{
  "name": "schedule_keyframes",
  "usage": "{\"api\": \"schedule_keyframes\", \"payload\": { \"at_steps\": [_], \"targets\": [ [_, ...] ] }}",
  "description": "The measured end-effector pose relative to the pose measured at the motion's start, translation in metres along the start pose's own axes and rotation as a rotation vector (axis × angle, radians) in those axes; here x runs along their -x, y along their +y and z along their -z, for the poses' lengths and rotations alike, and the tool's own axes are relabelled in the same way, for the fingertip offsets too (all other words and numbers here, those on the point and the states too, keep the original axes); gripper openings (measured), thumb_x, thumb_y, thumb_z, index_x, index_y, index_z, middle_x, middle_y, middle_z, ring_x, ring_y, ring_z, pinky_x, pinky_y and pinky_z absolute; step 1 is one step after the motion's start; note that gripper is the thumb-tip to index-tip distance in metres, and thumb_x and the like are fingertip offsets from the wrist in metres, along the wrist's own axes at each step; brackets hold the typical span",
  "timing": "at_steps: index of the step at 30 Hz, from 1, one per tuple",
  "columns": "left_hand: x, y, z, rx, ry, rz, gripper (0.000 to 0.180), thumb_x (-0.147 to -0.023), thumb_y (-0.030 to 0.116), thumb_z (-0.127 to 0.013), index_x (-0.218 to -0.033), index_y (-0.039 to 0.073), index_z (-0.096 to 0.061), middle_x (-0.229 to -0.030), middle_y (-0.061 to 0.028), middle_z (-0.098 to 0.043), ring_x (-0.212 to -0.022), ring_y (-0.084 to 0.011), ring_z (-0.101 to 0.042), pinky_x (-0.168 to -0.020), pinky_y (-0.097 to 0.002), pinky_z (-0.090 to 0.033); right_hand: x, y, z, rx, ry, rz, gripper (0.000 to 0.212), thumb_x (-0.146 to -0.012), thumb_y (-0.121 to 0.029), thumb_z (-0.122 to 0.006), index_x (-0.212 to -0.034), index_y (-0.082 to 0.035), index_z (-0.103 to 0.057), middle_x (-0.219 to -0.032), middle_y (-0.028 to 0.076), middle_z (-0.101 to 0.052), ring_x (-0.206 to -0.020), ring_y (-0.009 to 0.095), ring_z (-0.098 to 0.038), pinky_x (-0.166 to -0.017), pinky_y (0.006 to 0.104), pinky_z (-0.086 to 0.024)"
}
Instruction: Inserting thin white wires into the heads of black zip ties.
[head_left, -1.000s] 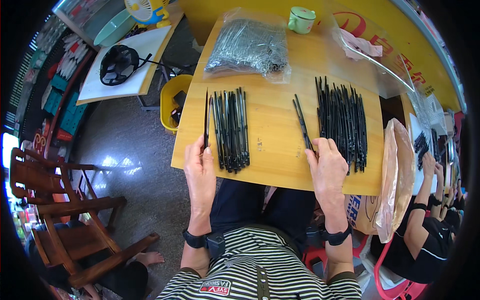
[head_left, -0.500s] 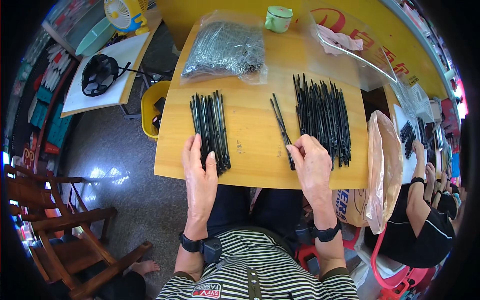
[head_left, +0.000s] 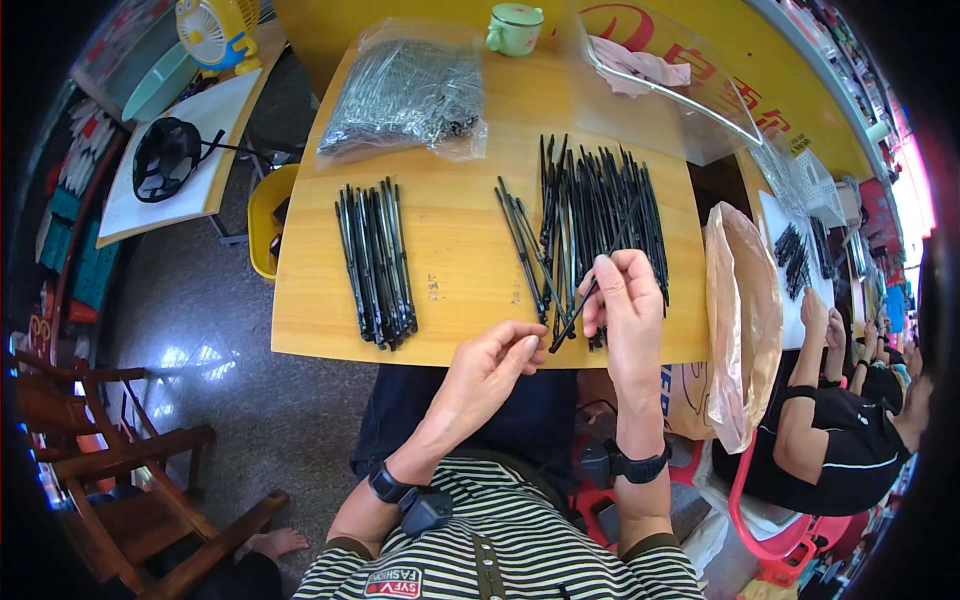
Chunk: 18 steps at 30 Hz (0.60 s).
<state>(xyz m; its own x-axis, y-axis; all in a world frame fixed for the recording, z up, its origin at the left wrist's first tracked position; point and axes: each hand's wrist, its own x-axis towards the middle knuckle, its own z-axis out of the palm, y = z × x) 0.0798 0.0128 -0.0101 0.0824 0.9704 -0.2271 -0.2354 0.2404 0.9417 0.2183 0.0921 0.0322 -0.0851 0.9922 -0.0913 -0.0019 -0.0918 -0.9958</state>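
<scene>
The right hand point(head_left: 632, 322) pinched one slim black stick point(head_left: 568, 331) between thumb and forefinger, slanting it over the near side of the right-hand pile of black sticks point(head_left: 612, 200). The left hand point(head_left: 482, 375) was just beside the stick's near end, thumb and forefinger drawn close together; whether they gripped anything could not be told. A few loose sticks point(head_left: 523, 243) lay along the pile's left edge, and a neater bundle point(head_left: 376, 268) lay farther left on the wooden worktop point(head_left: 462, 225). A clear plastic bag point(head_left: 400, 105), packed with thin pieces, was at the far left.

Each stick looked light and stiff, its glossy surface probably a little slippery and apt to roll. A light fingertip pinch near the middle seemed the steadiest hold; pressing sideways on the thin ends might have bent or snapped them.
</scene>
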Motion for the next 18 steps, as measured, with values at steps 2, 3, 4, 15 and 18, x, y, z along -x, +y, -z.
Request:
{"api": "schedule_keyframes", "payload": {
  "at_steps": [2, 3, 4, 15, 18],
  "targets": [
    [-0.005, -0.002, -0.007, -0.011, 0.000, 0.010, 0.026, -0.094, 0.014, -0.046, -0.111, -0.005, -0.054, -0.094, -0.0077, -0.061, -0.084, -0.0119, -0.059, -0.074, -0.0229, -0.048, 0.001, 0.002, 0.009, -0.091, 0.043, 0.023, 0.014, -0.093, -0.017, -0.049, -0.085, -0.005, -0.046, -0.069, 0.001, -0.053, -0.047, 0.002, -0.045, -0.039, 0.0157, -0.037],
    [-0.007, -0.002, -0.009, -0.025, 0.008, 0.017, 0.027, -0.094, 0.015, -0.046, -0.112, -0.005, -0.053, -0.094, -0.0077, -0.061, -0.084, -0.0121, -0.059, -0.074, -0.0228, -0.048, 0.001, 0.001, 0.012, -0.073, 0.072, 0.033, 0.014, -0.093, -0.017, -0.049, -0.085, -0.005, -0.046, -0.069, 0.001, -0.053, -0.047, 0.002, -0.045, -0.039, 0.0157, -0.037],
    [-0.009, -0.002, -0.010, -0.028, 0.004, 0.020, 0.027, -0.094, 0.015, -0.046, -0.112, -0.005, -0.053, -0.094, -0.0077, -0.061, -0.084, -0.0121, -0.059, -0.074, -0.0228, -0.048, 0.001, 0.002, 0.015, -0.029, 0.036, 0.023, 0.015, -0.093, -0.018, -0.049, -0.085, -0.006, -0.047, -0.069, 0.001, -0.053, -0.047, 0.002, -0.044, -0.039, 0.0154, -0.037],
    [-0.013, -0.005, -0.022, 0.054, -0.090, 0.161, 0.033, -0.097, 0.022, -0.040, -0.114, -0.005, -0.050, -0.089, -0.0104, -0.060, -0.079, -0.0168, -0.062, -0.070, -0.0267, -0.052, 0.025, 0.012, 0.028, -0.228, -0.055, -0.198, 0.015, -0.093, -0.018, -0.048, -0.086, -0.006, -0.048, -0.065, 0.001, -0.052, -0.040, 0.001, -0.037, -0.034, 0.0150, -0.031],
    [-0.014, -0.010, -0.021, 0.031, -0.101, 0.162, 0.033, -0.097, 0.023, -0.039, -0.112, -0.004, -0.051, -0.086, -0.0096, -0.060, -0.077, -0.0164, -0.062, -0.069, -0.0268, -0.052, 0.044, 0.014, 0.026, -0.162, -0.093, -0.244, 0.015, -0.094, -0.020, -0.048, -0.087, -0.006, -0.047, -0.063, 0.000, -0.052, -0.038, 0.000, -0.036, -0.033, 0.0145, -0.028]
  ]
}}
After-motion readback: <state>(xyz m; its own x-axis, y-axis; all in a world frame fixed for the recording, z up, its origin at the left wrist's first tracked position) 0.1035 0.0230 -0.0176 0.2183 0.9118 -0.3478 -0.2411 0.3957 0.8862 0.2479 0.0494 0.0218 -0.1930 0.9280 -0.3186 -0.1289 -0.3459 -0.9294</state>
